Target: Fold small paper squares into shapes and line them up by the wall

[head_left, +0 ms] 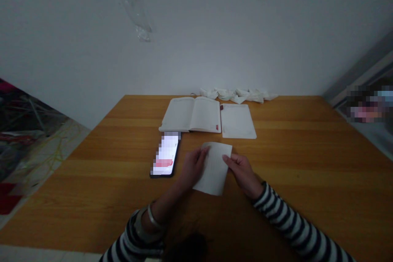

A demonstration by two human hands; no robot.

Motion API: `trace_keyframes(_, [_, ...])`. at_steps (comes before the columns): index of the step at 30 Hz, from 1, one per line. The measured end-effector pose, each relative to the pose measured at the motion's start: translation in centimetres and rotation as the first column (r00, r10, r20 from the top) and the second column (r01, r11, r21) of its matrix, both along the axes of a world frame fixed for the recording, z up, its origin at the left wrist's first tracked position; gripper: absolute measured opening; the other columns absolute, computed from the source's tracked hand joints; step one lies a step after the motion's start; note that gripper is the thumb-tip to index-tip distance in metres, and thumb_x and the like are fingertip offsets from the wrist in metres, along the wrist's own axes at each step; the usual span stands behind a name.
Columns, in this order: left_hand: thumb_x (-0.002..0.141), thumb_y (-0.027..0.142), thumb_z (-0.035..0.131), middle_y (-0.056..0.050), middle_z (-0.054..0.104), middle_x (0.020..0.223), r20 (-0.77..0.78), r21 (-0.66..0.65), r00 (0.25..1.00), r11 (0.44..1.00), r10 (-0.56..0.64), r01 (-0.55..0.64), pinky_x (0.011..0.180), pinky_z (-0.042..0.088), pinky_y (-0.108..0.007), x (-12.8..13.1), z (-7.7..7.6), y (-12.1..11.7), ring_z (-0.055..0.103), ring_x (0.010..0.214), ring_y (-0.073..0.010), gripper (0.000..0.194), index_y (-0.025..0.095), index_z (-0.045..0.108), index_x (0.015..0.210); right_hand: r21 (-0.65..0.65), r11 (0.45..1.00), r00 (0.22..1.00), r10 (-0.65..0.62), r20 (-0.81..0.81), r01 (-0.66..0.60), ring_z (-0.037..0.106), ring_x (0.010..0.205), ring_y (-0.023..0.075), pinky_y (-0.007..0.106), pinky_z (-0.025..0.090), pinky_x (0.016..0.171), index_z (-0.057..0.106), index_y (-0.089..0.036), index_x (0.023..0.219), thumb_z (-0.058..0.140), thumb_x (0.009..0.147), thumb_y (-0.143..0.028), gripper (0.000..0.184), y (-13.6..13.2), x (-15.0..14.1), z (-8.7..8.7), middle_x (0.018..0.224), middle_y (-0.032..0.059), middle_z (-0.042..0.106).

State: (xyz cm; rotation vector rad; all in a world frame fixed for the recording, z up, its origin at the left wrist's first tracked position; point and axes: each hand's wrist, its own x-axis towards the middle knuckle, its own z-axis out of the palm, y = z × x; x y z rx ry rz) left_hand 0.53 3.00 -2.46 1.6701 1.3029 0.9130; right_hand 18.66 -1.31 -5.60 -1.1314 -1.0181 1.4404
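A white sheet of paper [212, 174], small and possibly folded, is held up over the table between both hands. My left hand [194, 167] grips its left edge, with the fingertips closed on it. On the opposite edge, my right hand [241, 172] pinches the sheet, thumb on the near face and fingers behind. Beyond the hands lies an open notebook [205, 115] with pale pages. Beside it, to the right, rests another flat white sheet [238, 120]. A phone [167, 155] with a lit screen lies left of my left hand, just below the notebook.
The wooden table [301, 147] meets a pale wall [196, 41] at its far edge. Crumpled white tissues [239, 95] lie along that edge. Clear tape or plastic [135, 8] hangs on the wall. Red items [10, 198] are on the floor at left.
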Motion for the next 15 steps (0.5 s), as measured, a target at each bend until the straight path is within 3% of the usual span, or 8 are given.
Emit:
trace_keyframes(3, [0.097,0.044,0.047,0.003,0.049,0.062,0.043,0.023,0.996,0.996,0.084,-0.085,0.056,0.034,-0.025,-0.2,0.4,0.2,0.044,0.059,-0.0131,0.04,0.018,0.052,0.068,-0.049,0.999,0.998,-0.002,-0.066,-0.001,0.062,0.067,0.016,0.029,0.048,0.066,0.075,-0.017,0.08,0.078,0.077,-0.053,0.036,-0.2,-0.2,0.3,0.075,0.0024,0.071])
trace_keyframes(9, [0.097,0.048,0.049,0.005,0.04,0.058,0.074,0.082,0.97,0.968,0.231,-0.237,0.051,0.029,-0.024,-0.9,0.0,0.7,0.037,0.056,-0.0119,0.042,0.02,0.044,0.065,-0.162,0.986,0.998,0.032,-0.048,-0.039,0.066,0.064,0.0154,0.027,0.051,0.063,0.076,-0.017,0.076,0.087,0.065,-0.05,0.037,-0.3,-0.3,0.6,0.072,0.0036,0.075])
trace_keyframes(15, [0.096,0.051,0.049,0.005,0.038,0.058,0.07,0.119,0.941,0.934,0.33,-0.336,0.052,0.028,-0.025,-1.7,0.0,1.5,0.036,0.057,-0.0119,0.044,0.02,0.043,0.065,-0.132,0.984,0.993,0.116,-0.016,-0.117,0.063,0.06,0.0134,0.026,0.049,0.061,0.076,-0.017,0.076,0.086,0.066,-0.051,0.037,-0.3,-0.4,0.7,0.068,0.0015,0.072])
